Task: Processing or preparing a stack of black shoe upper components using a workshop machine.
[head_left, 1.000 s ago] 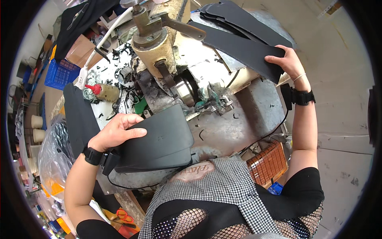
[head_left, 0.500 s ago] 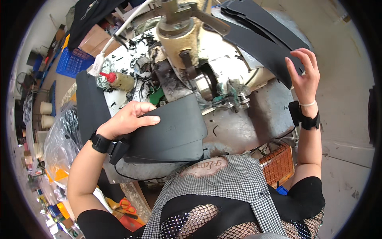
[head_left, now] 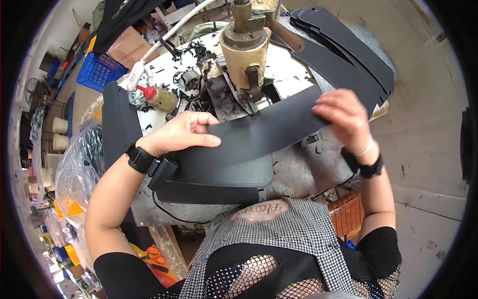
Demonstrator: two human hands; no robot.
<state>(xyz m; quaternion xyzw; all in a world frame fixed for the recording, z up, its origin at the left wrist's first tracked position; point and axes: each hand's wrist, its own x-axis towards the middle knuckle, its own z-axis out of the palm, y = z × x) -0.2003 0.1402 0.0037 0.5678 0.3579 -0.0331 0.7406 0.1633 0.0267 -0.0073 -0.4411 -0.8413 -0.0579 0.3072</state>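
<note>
A long black flexible sheet stretches across the front of a bench machine with a cream column. At its left end, my left hand is closed on it, thumb on top. My right hand, slightly blurred, has its fingers curled over the far right end. The sheet's far edge lies under the machine's metal foot. Beneath the sheet, nearer my body, rests a stack of black pieces with rounded corners on the metal worktop.
More black pieces are piled behind my right hand, and others lie at the left edge. A red-capped bottle stands among black scraps. Further left are a white power strip and blue crate. Orange-handled scissors lie below.
My right hand has come left and down from near the right pile onto the sheet's end. The sheet is now stretched between both hands over the stack. The view has shifted slightly.
</note>
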